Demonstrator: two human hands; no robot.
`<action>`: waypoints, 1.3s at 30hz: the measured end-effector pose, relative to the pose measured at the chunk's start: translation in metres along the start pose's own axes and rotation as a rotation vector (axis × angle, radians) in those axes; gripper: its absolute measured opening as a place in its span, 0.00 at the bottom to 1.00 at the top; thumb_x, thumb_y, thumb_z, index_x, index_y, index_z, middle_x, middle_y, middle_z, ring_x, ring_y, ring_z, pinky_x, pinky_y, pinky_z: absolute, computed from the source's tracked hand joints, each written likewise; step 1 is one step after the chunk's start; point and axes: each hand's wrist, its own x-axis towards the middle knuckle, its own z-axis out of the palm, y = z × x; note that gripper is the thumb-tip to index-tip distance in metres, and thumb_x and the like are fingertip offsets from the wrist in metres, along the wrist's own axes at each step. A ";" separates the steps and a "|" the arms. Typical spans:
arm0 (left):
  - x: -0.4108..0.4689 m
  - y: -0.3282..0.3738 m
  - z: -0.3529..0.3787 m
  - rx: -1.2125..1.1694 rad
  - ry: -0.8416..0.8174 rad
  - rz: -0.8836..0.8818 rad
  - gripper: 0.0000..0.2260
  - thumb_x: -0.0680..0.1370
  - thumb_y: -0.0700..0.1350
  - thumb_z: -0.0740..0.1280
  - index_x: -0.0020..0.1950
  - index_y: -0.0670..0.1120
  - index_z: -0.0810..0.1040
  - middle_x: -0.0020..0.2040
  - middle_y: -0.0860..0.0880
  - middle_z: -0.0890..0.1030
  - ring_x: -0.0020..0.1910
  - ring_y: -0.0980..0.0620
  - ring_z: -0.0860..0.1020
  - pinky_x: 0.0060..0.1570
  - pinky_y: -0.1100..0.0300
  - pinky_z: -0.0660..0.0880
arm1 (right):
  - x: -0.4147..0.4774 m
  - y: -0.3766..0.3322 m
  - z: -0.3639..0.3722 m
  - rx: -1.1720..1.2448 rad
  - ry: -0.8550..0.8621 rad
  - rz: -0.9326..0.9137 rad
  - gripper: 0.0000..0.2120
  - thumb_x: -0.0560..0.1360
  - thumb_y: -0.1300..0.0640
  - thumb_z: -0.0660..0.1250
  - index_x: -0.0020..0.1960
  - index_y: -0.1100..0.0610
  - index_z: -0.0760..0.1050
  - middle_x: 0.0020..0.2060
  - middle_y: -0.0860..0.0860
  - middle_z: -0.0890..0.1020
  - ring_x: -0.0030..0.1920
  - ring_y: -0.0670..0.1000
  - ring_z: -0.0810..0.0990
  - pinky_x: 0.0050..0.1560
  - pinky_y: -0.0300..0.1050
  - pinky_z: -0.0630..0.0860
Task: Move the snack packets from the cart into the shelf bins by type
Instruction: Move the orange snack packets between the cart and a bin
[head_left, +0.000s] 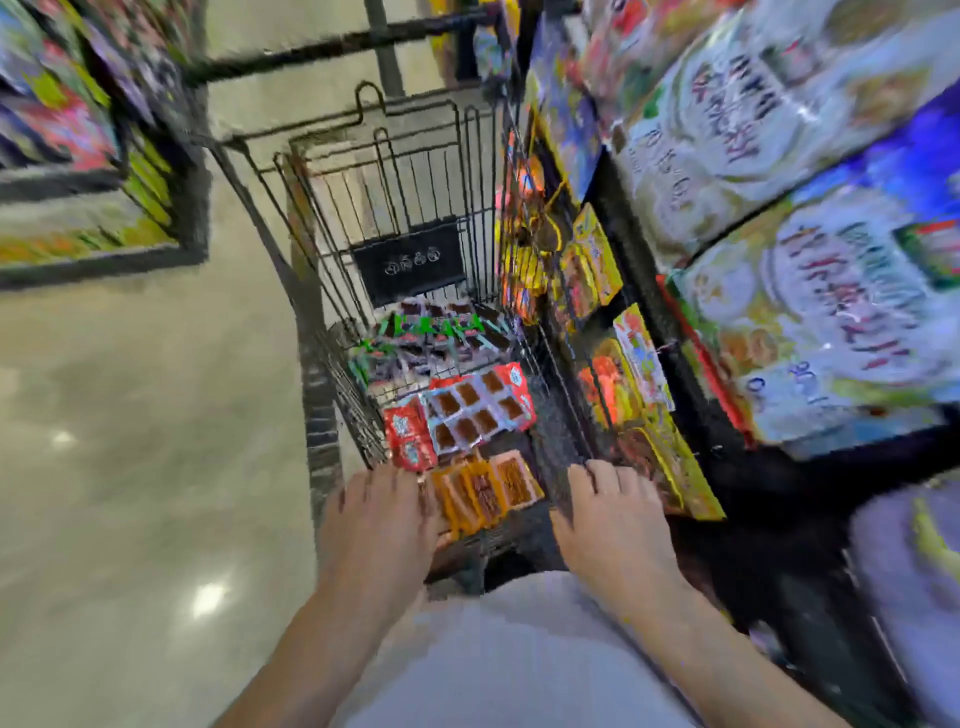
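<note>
Both hands lie palm-down, fingers curled over the near end of the cart: left hand, right hand. Inside the cart lie three sorts of snack packets: orange packets nearest the hands, red packets beyond, dark green-lettered packets farthest. The shelf stands just right of the cart.

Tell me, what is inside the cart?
Inside the cart: green-black packets farthest, red packets in the middle, orange packets nearest. Anything beneath them is covered.

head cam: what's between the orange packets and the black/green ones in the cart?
Head view: the red packets lie between the orange packets, nearest the hands, and the black and green packets farther up the cart.
</note>
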 end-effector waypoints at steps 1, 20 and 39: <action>-0.011 -0.004 -0.003 0.014 0.019 0.033 0.20 0.85 0.61 0.55 0.72 0.55 0.73 0.70 0.54 0.76 0.70 0.49 0.73 0.69 0.51 0.70 | -0.021 -0.001 -0.002 0.021 0.029 0.028 0.25 0.62 0.48 0.83 0.52 0.61 0.83 0.48 0.58 0.84 0.45 0.63 0.83 0.47 0.57 0.80; -0.174 0.200 -0.033 0.122 0.277 0.674 0.21 0.72 0.51 0.80 0.59 0.39 0.85 0.59 0.38 0.85 0.57 0.33 0.83 0.58 0.38 0.79 | -0.369 0.137 0.041 0.310 0.253 0.774 0.28 0.82 0.40 0.56 0.78 0.51 0.62 0.73 0.50 0.69 0.71 0.56 0.69 0.72 0.51 0.64; -0.454 0.520 0.026 0.154 0.191 1.456 0.25 0.80 0.59 0.69 0.73 0.49 0.77 0.69 0.50 0.80 0.67 0.43 0.77 0.64 0.46 0.74 | -0.694 0.287 0.146 0.322 0.240 1.525 0.17 0.72 0.49 0.74 0.56 0.58 0.80 0.49 0.56 0.82 0.48 0.61 0.81 0.48 0.55 0.79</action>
